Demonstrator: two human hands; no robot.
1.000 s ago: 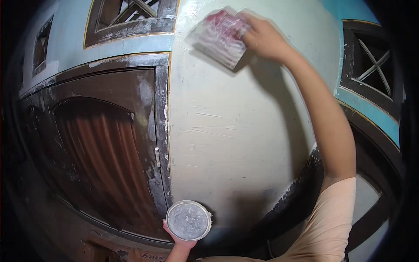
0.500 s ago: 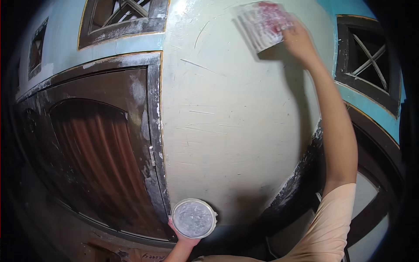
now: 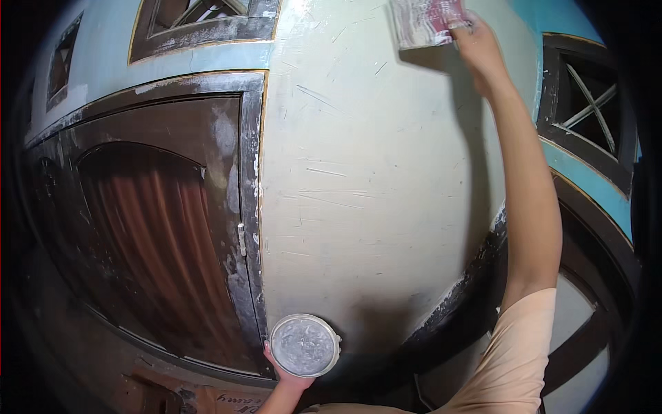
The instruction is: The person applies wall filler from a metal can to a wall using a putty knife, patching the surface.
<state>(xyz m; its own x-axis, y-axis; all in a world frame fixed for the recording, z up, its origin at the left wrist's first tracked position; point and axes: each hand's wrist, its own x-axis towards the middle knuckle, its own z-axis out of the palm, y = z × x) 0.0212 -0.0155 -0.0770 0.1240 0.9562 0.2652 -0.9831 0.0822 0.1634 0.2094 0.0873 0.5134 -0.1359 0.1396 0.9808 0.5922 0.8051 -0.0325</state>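
Note:
My right hand [image 3: 476,48] is closed on a flat, pink-and-white smeared pad [image 3: 424,21] at the top of the pale cream wall [image 3: 365,145]; the arm is stretched upward and casts a shadow. Short scratches and streaks mark that wall. At the bottom centre my left hand [image 3: 293,376] grips a round tub [image 3: 304,345] from beneath and the left side, its top showing a grey-white, paste-like surface.
Left stands a dark wooden door [image 3: 152,228] with a patchy frame and light blue wall [image 3: 200,52] above, below a window [image 3: 189,17]. At right are a crossed-bar window [image 3: 586,103] and dark woodwork [image 3: 572,214]. A dark, flaking band [image 3: 441,303] edges the cream wall's lower right.
My right hand has moved the pad up and to the right over the last second, reaching the top edge of the view. My left hand and tub sit slightly further right than a second ago.

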